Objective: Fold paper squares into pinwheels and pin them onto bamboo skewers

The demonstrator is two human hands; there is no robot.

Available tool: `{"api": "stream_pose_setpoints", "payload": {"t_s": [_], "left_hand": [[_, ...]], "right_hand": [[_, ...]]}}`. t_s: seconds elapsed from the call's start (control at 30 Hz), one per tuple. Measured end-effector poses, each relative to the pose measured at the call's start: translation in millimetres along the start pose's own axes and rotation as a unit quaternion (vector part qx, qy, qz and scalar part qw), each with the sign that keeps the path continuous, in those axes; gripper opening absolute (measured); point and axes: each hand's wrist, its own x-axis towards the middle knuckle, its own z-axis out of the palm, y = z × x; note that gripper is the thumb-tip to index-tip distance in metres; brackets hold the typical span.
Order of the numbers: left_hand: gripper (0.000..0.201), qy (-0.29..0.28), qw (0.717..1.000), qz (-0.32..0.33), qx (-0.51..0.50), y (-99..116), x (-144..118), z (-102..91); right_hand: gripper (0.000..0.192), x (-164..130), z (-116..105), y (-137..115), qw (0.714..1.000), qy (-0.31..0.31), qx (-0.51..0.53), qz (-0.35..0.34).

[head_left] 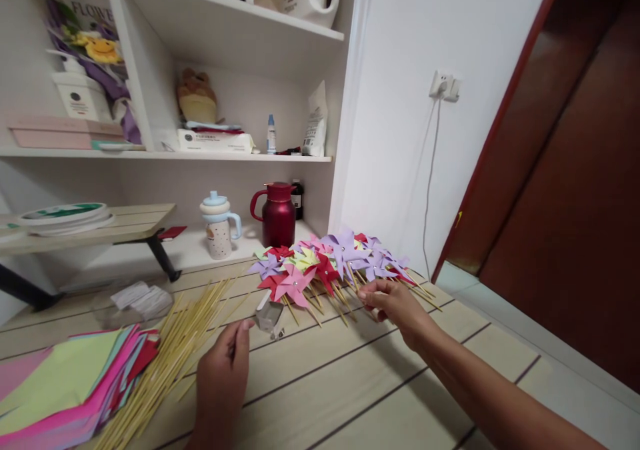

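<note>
Currently, head view only: right hand (pixel 395 305) sits at roughly 3 o'clock of the frame centre, fingers pinched together on the stick of a pinwheel at the near edge of the pinwheel pile (pixel 330 263); which pinwheel that stick belongs to I cannot tell. Pile is a fan of red, pink, purple and yellow-green paper pinwheels on thin wooden sticks, lying flat on the wooden table (pixel 350 390), at 12 o'clock from the hands. Left hand (pixel 223 377) is at 7 o'clock of centre, back of hand to camera, thumb and fingers closed on something thin; cannot tell what it is. Small clear plastic box (pixel 270 318) lies just beside the left thumb, at its 1 o'clock, between both hands. Loose bamboo sticks (pixel 173 353) spread at 9 o'clock of the left hand, touching it or nearly so. Stack of coloured paper squares (pixel 65 387) further out at 9 o'clock, partly under the sticks. Red jug (pixel 277 213) and a pale lidded mug (pixel 219 227) stand on the white ledge behind the pile, at 11 o'clock
</note>
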Motion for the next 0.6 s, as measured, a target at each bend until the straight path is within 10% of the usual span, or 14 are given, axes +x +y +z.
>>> {"api": "stream_pose_setpoints", "payload": {"t_s": [0.6], "left_hand": [[0.037,-0.014,0.999,0.033,0.001,-1,3,1.7]], "right_hand": [[0.016,2,21,32,0.998,-0.014,-0.055,0.033]]}}
